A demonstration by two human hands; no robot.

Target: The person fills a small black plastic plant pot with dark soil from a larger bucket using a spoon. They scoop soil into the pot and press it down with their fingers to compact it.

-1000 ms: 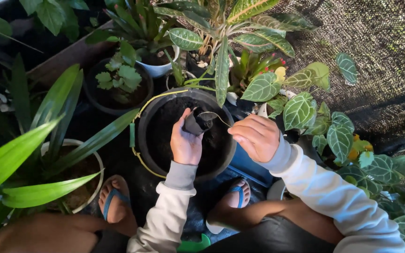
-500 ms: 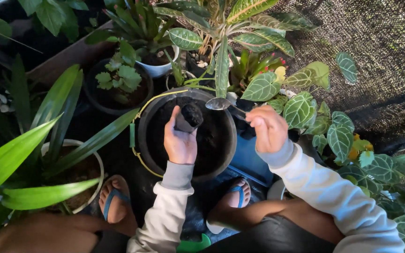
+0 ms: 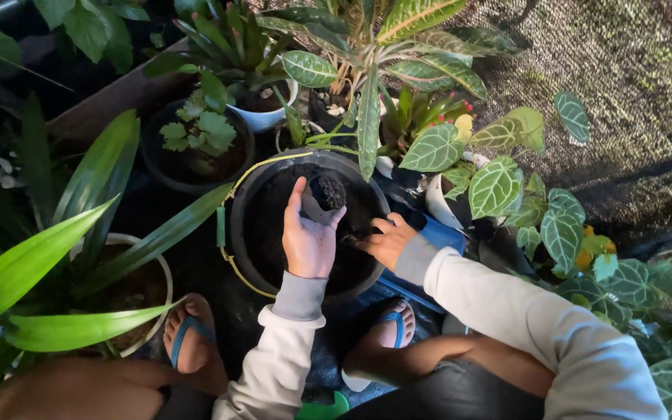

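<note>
One small black nursery pot (image 3: pixel 325 194), filled to the brim with dark soil, is what we are holding up in our left hand (image 3: pixel 309 237), fingers wrapped around its side, right above the big black bucket of potting mix (image 3: pixel 262 225). Our right hand (image 3: pixel 386 241) is reaching down into that mix near the bucket's right rim; the fingers are curled low in the soil, and we cannot tell whether they are closing on anything. We are judging the small pot as tilting slightly, so loose soil could be spilling over its lip if the wrist is rolling further. The long striped leaf (image 3: pixel 369 117) is hanging just over the pot and could be getting bent or snagged. Our sandalled feet (image 3: pixel 192 342) are sitting close under the bucket, so a dropped pot could be landing on them.
</note>
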